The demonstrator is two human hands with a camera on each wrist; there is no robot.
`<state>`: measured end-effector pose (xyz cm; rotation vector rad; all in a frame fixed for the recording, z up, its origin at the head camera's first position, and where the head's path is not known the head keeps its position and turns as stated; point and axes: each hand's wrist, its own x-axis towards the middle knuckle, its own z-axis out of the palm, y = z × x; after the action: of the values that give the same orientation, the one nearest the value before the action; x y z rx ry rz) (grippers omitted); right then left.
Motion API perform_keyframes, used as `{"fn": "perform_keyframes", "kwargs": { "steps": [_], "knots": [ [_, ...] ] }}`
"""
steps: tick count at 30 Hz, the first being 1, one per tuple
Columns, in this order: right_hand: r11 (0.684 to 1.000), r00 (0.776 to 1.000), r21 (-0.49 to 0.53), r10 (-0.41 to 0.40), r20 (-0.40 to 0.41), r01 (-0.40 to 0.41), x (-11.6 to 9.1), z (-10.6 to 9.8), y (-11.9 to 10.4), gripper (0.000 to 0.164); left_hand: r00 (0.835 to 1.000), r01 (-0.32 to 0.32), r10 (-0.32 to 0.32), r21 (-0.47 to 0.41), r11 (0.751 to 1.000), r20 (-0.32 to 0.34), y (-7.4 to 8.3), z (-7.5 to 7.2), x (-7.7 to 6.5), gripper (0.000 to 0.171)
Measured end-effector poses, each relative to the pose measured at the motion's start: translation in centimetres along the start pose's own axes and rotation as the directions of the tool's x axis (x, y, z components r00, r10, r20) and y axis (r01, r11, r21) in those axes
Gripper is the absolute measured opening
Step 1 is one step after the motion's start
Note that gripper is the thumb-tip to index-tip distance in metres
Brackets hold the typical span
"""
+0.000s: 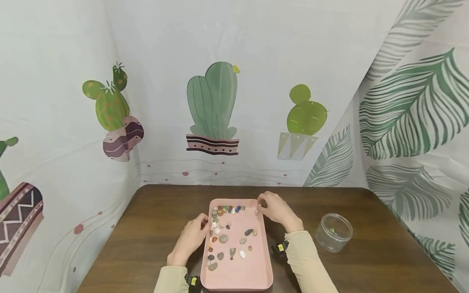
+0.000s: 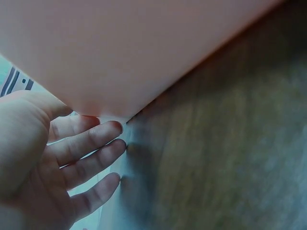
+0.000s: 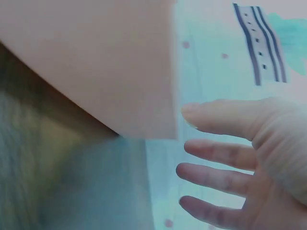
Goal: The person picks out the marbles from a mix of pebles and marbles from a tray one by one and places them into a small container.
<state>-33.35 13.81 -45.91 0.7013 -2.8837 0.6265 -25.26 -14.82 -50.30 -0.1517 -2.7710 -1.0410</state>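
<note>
A shallow pink tray [image 1: 253, 266] holds many small stones. My left hand [image 1: 191, 236] rests at its left rim. In the left wrist view that hand [image 2: 79, 158] has its fingers loosely extended beside the tray's outer wall, thumb at the edge. My right hand [image 1: 277, 209] is at the far right corner, its fingertips close to a pale pebble [image 1: 256, 212] by the rim. The right wrist view shows the hand's [image 3: 240, 163] thumb and several fingers relaxed and apart; its index finger is hidden. Along the far side lies a row of colourful stones, including a blue one [image 1: 239, 207].
A clear round container [image 1: 334, 232] with a little green thing inside stands right of the tray on the brown wooden table [image 1: 168, 203]. Grey and brown pebbles line the tray's left side; others, such as a white stone [image 1: 242, 254], lie scattered. Cloth with printed cacti hangs behind.
</note>
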Motion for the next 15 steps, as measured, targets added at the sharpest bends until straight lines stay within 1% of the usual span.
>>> {"fn": "perform_keyframes", "kwargs": {
  "steps": [5, 11, 15],
  "knots": [
    [1.0, 0.999, 0.011, 0.01, -0.053, -0.009, -1.2, -1.7, 0.1, 0.015, 1.0, 0.001, -0.001, 0.0, 1.0, 0.004, 0.1, -0.1, 0.0, 0.014],
    [0.999, 0.994, 0.028, -0.022, -0.11, 0.025, -2.6, -3.9, 0.8, 0.015, 1.0, 0.004, -0.004, 0.003, 1.0, 0.011, 0.2, -0.2, 0.0, 0.013],
    [0.999, 0.987, 0.034, -0.008, -0.159, 0.013, -3.6, -5.4, 1.4, 0.014, 1.0, 0.004, -0.004, -0.003, 1.0, 0.008, 0.2, -0.1, -0.1, 0.013]
  ]
}}
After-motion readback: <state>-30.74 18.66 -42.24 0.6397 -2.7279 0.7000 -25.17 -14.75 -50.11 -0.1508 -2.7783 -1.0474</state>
